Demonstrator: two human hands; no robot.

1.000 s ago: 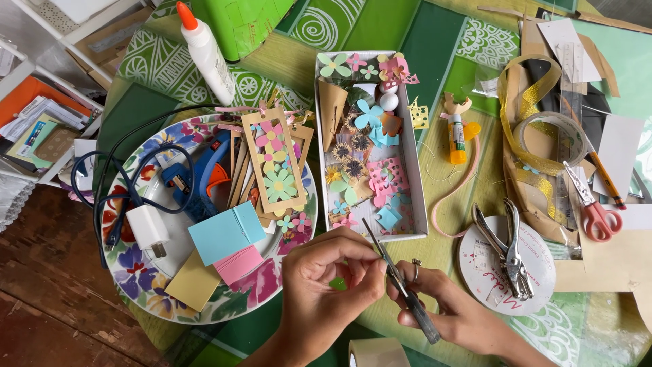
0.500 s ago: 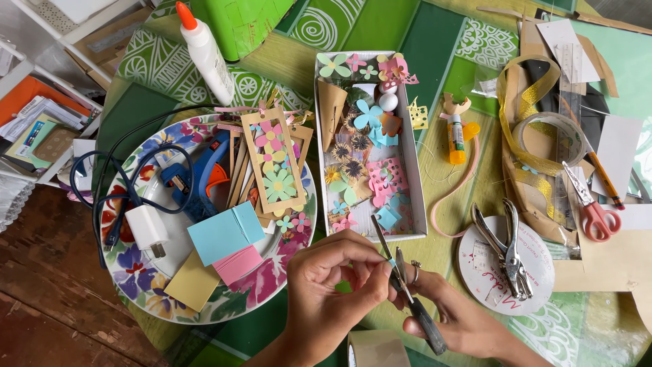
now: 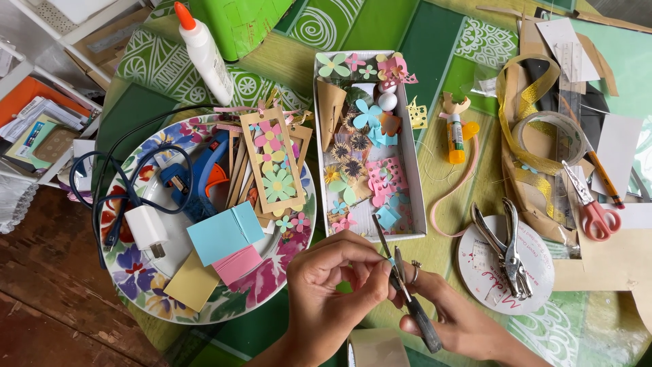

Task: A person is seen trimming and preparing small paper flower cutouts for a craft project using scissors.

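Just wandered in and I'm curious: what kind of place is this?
Probably a home paper-craft table: a glue bottle, a tray of paper flowers, and the right hand working small scissors.

This looks like a home craft table. A green patterned tablecloth is crowded with craft supplies: a glue bottle, a blue glue gun on a flowered plate, a white tray of paper flowers, a hole punch, red-handled scissors and gold ribbon. Beside the table stand a white shelf with papers and a worn wooden floor.
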